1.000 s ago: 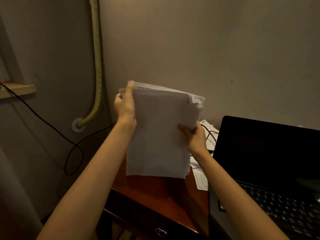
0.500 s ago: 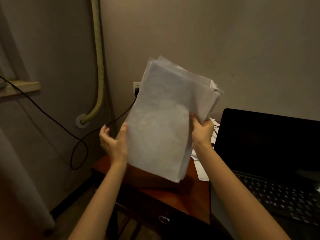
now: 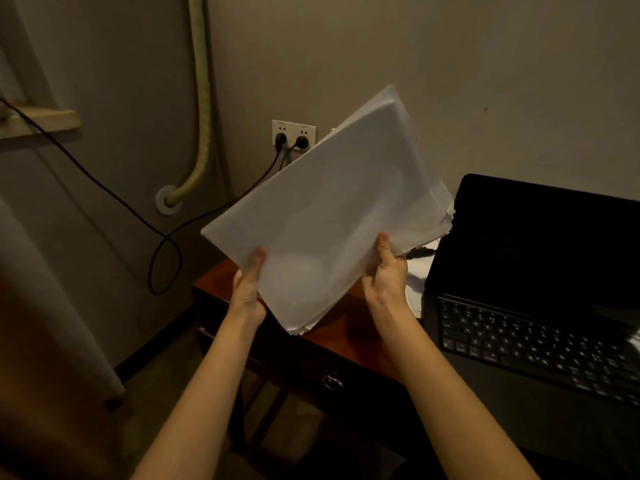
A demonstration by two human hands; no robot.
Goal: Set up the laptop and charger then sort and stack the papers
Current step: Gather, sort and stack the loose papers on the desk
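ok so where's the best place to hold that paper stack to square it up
Judging by its pose, grip the paper stack by its two long side edges, one of the hands on each, coming in from below. It is tilted up and its near corner is fanned, so the left hand and right hand pinching low could tap it on the desk.

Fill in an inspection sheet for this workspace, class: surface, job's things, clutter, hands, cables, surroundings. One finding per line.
Surface: reddish wooden desk with a drawer handle at its front.
Job's things: paper stack held tilted above the desk; laptop open, screen dark.
Clutter: loose papers on the desk beside the laptop.
Hands: left hand and right hand each grip the stack's lower edge, thumbs on top.
Cables: two plugs in the wall socket; a black cable loops down the wall.
Surroundings: yellowish hose entering the wall, shelf at left.
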